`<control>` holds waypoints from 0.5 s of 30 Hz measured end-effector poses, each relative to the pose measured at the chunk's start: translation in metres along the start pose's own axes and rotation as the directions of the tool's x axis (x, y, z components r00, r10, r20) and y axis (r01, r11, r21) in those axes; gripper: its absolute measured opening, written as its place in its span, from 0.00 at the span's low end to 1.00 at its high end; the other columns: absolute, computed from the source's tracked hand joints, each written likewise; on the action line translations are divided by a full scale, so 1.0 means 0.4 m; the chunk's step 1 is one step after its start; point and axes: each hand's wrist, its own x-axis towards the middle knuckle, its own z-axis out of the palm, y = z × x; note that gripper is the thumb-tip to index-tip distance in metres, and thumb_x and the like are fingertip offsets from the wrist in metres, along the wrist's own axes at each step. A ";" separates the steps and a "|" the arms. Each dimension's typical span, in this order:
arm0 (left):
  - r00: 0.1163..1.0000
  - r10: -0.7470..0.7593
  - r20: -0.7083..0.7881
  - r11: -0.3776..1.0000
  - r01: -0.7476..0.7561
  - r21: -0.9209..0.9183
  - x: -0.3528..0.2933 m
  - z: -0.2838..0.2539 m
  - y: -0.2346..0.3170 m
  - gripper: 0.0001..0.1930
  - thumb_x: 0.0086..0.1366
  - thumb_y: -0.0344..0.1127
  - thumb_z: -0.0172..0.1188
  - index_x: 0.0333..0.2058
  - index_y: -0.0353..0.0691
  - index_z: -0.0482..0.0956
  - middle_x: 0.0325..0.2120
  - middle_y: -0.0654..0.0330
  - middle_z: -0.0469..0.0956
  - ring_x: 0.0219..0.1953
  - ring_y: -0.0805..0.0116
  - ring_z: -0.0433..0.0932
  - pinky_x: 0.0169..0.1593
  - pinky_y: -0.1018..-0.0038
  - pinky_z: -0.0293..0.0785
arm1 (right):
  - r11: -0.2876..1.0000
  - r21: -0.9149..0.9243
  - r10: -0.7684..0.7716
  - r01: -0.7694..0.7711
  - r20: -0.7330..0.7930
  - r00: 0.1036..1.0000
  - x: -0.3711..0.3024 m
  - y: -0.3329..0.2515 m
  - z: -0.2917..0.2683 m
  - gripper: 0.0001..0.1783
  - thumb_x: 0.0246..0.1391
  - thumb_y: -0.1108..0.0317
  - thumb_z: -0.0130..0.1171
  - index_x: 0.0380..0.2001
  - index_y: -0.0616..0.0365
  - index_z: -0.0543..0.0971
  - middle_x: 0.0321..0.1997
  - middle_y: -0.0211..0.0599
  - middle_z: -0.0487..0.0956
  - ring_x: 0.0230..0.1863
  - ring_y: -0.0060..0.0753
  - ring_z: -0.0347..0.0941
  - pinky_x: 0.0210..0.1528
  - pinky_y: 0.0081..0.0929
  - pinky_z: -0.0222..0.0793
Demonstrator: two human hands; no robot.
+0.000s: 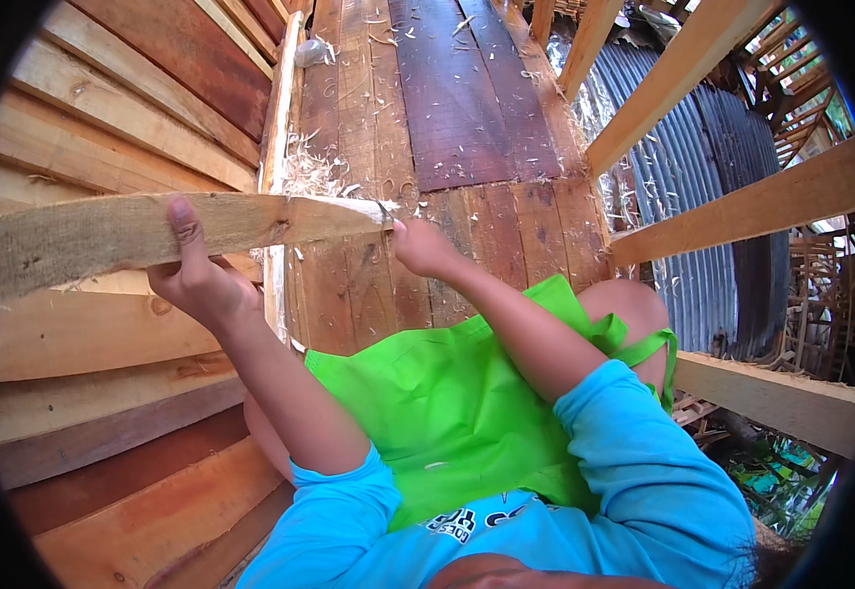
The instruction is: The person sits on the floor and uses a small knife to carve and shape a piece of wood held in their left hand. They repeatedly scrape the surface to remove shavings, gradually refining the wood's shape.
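Observation:
A long, pale wooden board [123, 228] runs across in front of me from the left rim, narrowing to a tip with a freshly cut, whitish upper edge. My left hand [203, 275] is closed on its lower edge, with the thumb up against the near face. At the narrow tip, my right hand [427, 249] is closed in a fist on what looks like a small knife [384, 210]. Only a thin, dark piece of its blade shows against the pale cut; the handle is hidden in the fingers.
Wood shavings [314, 172] lie heaped beyond the board and scattered over the plank floor [349, 304]. Wall planks [93, 334] rise close on the left. Wooden rails [742, 201] and corrugated metal sheets [688, 167] stand to the right. A green apron [447, 393] covers my lap.

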 end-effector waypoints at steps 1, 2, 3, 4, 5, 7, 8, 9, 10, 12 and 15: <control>1.000 -0.024 -0.006 0.995 0.024 -0.096 -0.005 0.020 -0.003 0.19 0.65 0.41 0.58 0.45 0.30 0.67 0.36 0.53 0.72 0.39 0.62 0.74 0.50 0.62 0.75 | 0.998 -0.021 0.054 -0.054 0.007 0.999 0.020 0.039 -0.002 0.26 0.67 0.58 0.33 0.32 0.68 0.75 0.31 0.62 0.77 0.37 0.62 0.74 0.45 0.53 0.69; 0.999 -0.044 -0.026 0.984 0.039 -0.172 -0.004 0.020 -0.015 0.18 0.65 0.41 0.57 0.43 0.31 0.68 0.34 0.53 0.72 0.38 0.62 0.74 0.49 0.60 0.75 | 0.999 -0.032 -0.035 0.034 -0.032 0.999 0.008 -0.004 0.000 0.26 0.67 0.58 0.33 0.32 0.68 0.75 0.31 0.61 0.77 0.37 0.62 0.74 0.45 0.53 0.68; 0.997 -0.064 -0.053 0.970 0.050 -0.236 0.002 0.006 -0.025 0.17 0.64 0.41 0.57 0.41 0.33 0.68 0.32 0.53 0.72 0.36 0.61 0.74 0.49 0.58 0.75 | 0.991 -0.042 -0.128 0.126 -0.056 0.990 -0.024 -0.087 0.007 0.25 0.67 0.58 0.34 0.32 0.68 0.75 0.31 0.61 0.77 0.37 0.63 0.74 0.44 0.53 0.68; 0.996 -0.073 -0.049 0.961 0.057 -0.269 0.004 -0.003 -0.029 0.16 0.64 0.42 0.56 0.39 0.34 0.68 0.30 0.54 0.71 0.35 0.61 0.74 0.49 0.56 0.75 | 0.978 -0.055 -0.205 0.201 -0.087 0.975 -0.048 -0.129 0.009 0.25 0.67 0.58 0.34 0.32 0.68 0.75 0.30 0.61 0.76 0.37 0.63 0.74 0.44 0.54 0.68; 0.995 -0.090 -0.033 0.947 0.075 -0.312 -0.001 0.002 -0.034 0.16 0.64 0.43 0.55 0.37 0.34 0.67 0.28 0.54 0.71 0.34 0.61 0.73 0.49 0.55 0.75 | 0.981 -0.048 -0.193 0.189 -0.108 0.975 -0.041 -0.109 0.015 0.25 0.67 0.58 0.34 0.32 0.67 0.75 0.30 0.61 0.77 0.37 0.62 0.74 0.44 0.54 0.68; 0.994 -0.099 -0.050 0.941 0.077 -0.331 -0.015 0.016 -0.036 0.16 0.65 0.45 0.53 0.34 0.36 0.67 0.25 0.54 0.70 0.33 0.61 0.73 0.47 0.55 0.75 | 0.984 -0.038 -0.180 0.177 -0.143 0.973 -0.022 -0.054 0.029 0.24 0.67 0.58 0.35 0.32 0.67 0.75 0.30 0.61 0.77 0.37 0.62 0.74 0.44 0.54 0.68; 0.994 -0.088 -0.062 0.945 0.063 -0.321 -0.015 0.016 -0.039 0.16 0.64 0.45 0.53 0.34 0.36 0.67 0.25 0.54 0.71 0.33 0.61 0.73 0.45 0.56 0.74 | 0.995 -0.009 -0.097 0.097 -0.088 0.991 -0.021 -0.059 0.023 0.24 0.67 0.58 0.35 0.32 0.67 0.75 0.30 0.61 0.77 0.37 0.61 0.74 0.44 0.54 0.68; 0.994 -0.077 -0.074 0.949 0.050 -0.311 -0.017 0.014 -0.043 0.15 0.64 0.45 0.53 0.34 0.36 0.68 0.25 0.54 0.71 0.32 0.61 0.73 0.44 0.58 0.74 | 1.000 0.016 -0.014 0.015 -0.031 0.999 -0.023 -0.063 0.016 0.25 0.67 0.58 0.35 0.32 0.67 0.75 0.30 0.61 0.77 0.37 0.61 0.75 0.44 0.53 0.68; 0.994 -0.065 -0.085 0.953 0.037 -0.301 -0.017 0.015 -0.045 0.15 0.64 0.45 0.53 0.34 0.36 0.68 0.24 0.54 0.71 0.31 0.61 0.73 0.43 0.59 0.74 | 0.997 0.036 0.068 -0.069 0.027 0.997 -0.022 -0.068 0.010 0.25 0.67 0.57 0.35 0.33 0.67 0.75 0.30 0.62 0.77 0.36 0.60 0.75 0.44 0.53 0.68; 0.998 -0.021 -0.063 0.953 0.001 -0.304 -0.017 0.016 -0.040 0.15 0.64 0.45 0.53 0.33 0.36 0.68 0.24 0.54 0.71 0.30 0.60 0.73 0.41 0.61 0.73 | 0.992 0.063 -0.108 0.109 -0.034 0.994 -0.039 -0.119 -0.001 0.25 0.67 0.57 0.35 0.32 0.67 0.75 0.31 0.63 0.77 0.37 0.59 0.75 0.43 0.53 0.69; 0.999 0.008 -0.040 0.960 -0.019 -0.279 -0.030 0.041 -0.034 0.15 0.64 0.45 0.53 0.34 0.37 0.68 0.23 0.54 0.71 0.28 0.60 0.72 0.40 0.63 0.72 | 0.999 0.027 0.044 -0.044 -0.028 0.999 -0.021 -0.048 0.010 0.24 0.66 0.57 0.36 0.32 0.67 0.75 0.30 0.64 0.77 0.35 0.59 0.75 0.41 0.52 0.70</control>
